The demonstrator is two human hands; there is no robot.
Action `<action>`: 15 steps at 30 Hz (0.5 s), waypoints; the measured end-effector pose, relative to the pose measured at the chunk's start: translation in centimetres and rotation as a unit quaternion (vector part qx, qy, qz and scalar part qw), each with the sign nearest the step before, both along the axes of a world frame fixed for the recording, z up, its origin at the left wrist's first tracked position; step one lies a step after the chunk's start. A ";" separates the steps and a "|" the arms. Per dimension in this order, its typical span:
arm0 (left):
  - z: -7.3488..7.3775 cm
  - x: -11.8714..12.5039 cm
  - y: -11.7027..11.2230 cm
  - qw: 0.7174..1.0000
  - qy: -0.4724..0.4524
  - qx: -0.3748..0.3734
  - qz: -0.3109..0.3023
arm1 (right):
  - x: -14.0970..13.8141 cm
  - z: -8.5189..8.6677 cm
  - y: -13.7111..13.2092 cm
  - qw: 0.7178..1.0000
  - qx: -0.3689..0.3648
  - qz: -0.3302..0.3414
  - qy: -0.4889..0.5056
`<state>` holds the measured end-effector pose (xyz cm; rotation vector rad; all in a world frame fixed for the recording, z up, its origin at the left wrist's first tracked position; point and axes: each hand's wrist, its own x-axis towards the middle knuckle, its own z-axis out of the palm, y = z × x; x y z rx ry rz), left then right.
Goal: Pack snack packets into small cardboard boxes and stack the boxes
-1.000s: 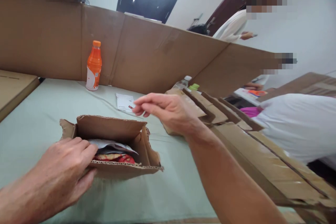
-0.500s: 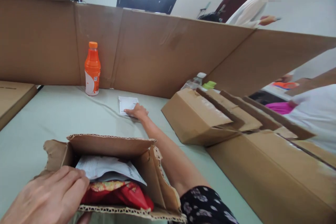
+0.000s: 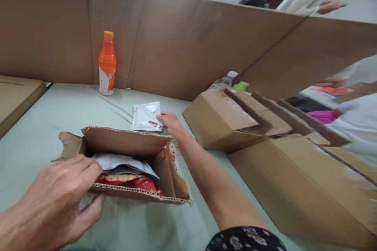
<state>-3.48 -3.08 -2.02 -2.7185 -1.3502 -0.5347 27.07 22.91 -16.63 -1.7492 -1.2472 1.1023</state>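
An open cardboard box [image 3: 129,143] stands on the pale green table [image 3: 53,113] in front of me. Inside it lie a white printed paper [image 3: 123,162] over a red packet [image 3: 138,182]. My left hand [image 3: 59,200] grips the box's near left edge, fingers over the rim and thumb outside. My right hand [image 3: 170,120] reaches past the box and pinches the edge of a small white sachet [image 3: 146,116], lifted slightly off the table behind the box.
An orange drink bottle [image 3: 107,64] stands at the back against a tall cardboard wall [image 3: 188,43]. Stacked cardboard boxes [image 3: 235,119] lie to the right, a flat one [image 3: 14,94] at the left. Other people in white work beyond the wall at right.
My right hand reached out to the white sachet, took hold of it and drew it nearer the box. My left hand stayed on the box edge.
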 end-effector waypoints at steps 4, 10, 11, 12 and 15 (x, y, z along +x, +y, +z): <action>0.2 0.0 0.0 1.000 -0.011 -0.014 -0.002 | -0.7 2.1 -2.4 1.000 0.014 0.009 0.026; -0.3 -0.3 0.0 1.000 -0.001 -0.015 0.008 | -2.8 4.7 -5.5 0.996 0.053 0.069 0.032; -0.4 -0.3 -0.1 1.000 0.000 -0.018 0.011 | -3.0 5.3 -6.0 0.995 0.069 0.069 0.032; -0.6 -0.4 -0.1 1.000 -0.002 -0.020 0.014 | -2.9 6.0 -6.6 0.994 0.085 0.066 0.033; -1.0 -0.6 -0.2 0.999 -0.005 -0.026 0.024 | -1.5 8.9 -9.2 0.973 0.224 0.046 0.034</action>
